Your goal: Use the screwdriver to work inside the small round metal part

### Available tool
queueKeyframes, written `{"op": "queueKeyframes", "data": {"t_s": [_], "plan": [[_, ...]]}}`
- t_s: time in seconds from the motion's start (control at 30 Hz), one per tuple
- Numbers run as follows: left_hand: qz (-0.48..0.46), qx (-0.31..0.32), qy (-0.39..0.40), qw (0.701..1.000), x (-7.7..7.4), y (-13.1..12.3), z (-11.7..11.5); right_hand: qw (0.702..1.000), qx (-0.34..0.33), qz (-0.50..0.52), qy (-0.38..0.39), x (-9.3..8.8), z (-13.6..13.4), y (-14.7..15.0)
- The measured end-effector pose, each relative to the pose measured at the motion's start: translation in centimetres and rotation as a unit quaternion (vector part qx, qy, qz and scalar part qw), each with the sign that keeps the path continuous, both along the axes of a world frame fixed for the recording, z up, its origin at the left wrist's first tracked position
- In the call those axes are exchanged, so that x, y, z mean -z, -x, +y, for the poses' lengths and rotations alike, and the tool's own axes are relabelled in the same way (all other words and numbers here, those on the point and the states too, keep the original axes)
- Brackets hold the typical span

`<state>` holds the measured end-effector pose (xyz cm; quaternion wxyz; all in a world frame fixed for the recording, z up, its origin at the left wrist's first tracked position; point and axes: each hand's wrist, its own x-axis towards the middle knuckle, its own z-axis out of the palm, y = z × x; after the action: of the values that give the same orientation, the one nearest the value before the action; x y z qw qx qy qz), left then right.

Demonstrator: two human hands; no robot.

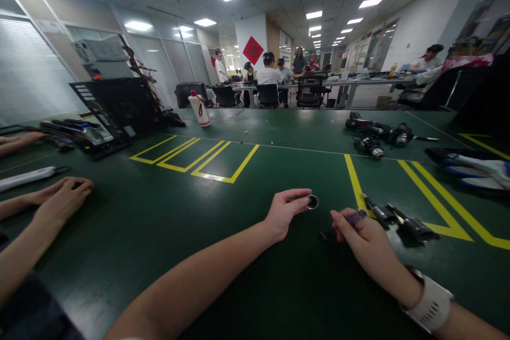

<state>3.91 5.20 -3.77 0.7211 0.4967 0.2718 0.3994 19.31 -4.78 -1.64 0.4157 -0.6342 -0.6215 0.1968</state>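
Round metal part in one hand, purple piece in the other

The left hand (283, 213) pinches a round metal part (313, 202) between thumb and fingers, its dark opening showing, held above the green table (223, 212). Just to its right, the right hand (364, 239) has thumb and fingertips pressed together on a small purple piece (356, 217) — the two held things are near each other but apart. A watch with a pale strap (432, 303) circles the right wrist.

Under the right fingertips lie small black bits (323, 236), too dim to make out. Beyond the right hand, two dark tapered parts (414, 226) rest side by side, near and partly over yellow tape (450, 226). Farther back sits a cluster of black devices (372, 135); a white bottle with a red top (199, 109) stands toward the left. At far left, a co-worker's hands (64, 199) rest together — whether they hold anything, I cannot tell.
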Motion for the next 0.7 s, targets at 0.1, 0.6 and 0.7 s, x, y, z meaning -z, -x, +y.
{"op": "queueKeyframes", "data": {"t_s": [0.1, 0.6, 0.7], "plan": [[-0.011, -0.01, 0.019, 1.0, 0.0, -0.1, 0.1, 0.999, -0.01, -0.042, -0.014, 0.3, -0.1, 0.0], [0.019, -0.057, 0.01, 0.998, 0.2, -0.2, 0.2, 0.987, -0.081, -0.006, -0.135, 1.8, -0.6, 0.2], [0.026, -0.054, -0.008, 0.998, 0.2, -0.2, 0.1, 0.989, -0.087, -0.022, -0.114, 2.2, -0.3, 0.2]]}}
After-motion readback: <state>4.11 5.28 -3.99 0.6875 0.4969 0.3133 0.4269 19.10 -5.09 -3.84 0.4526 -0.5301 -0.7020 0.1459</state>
